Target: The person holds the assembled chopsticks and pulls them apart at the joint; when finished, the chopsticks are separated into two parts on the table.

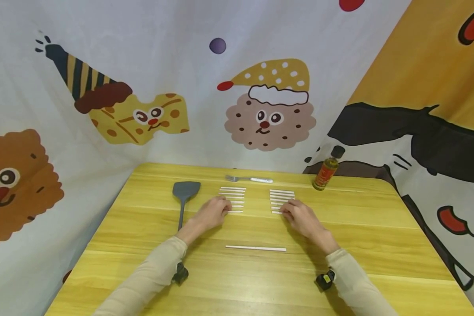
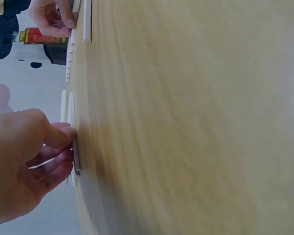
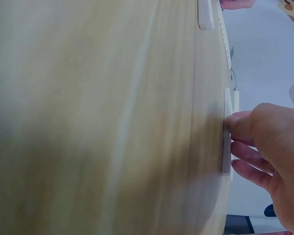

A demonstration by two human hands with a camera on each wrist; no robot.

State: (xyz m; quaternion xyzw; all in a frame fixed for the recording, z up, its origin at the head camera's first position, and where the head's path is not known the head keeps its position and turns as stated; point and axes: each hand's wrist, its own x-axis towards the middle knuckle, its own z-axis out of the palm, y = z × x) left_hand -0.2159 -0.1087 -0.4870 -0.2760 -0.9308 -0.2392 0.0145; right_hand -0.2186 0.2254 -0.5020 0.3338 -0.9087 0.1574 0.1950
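Two rows of short white sticks lie on the yellow wooden table [image 1: 339, 263], a left row [image 1: 233, 193] and a right row [image 1: 282, 194]. My left hand [image 1: 215, 210] is at the near end of the left row. In the left wrist view its thumb and curled fingers [image 2: 59, 139] pinch the nearest short stick [image 2: 76, 156] against the tabletop. My right hand [image 1: 296, 213] is at the near end of the right row, thumb and fingers [image 3: 237, 122] pinching the nearest stick [image 3: 226, 156] there. A longer white stick [image 1: 256, 249] lies crosswise between my forearms.
A grey spatula [image 1: 183, 197] lies left of the sticks. A fork [image 1: 246, 179] with a white handle lies behind them. A small bottle [image 1: 327, 173] with a red label stands at the back right. Printed cloth walls close in the table's back and sides.
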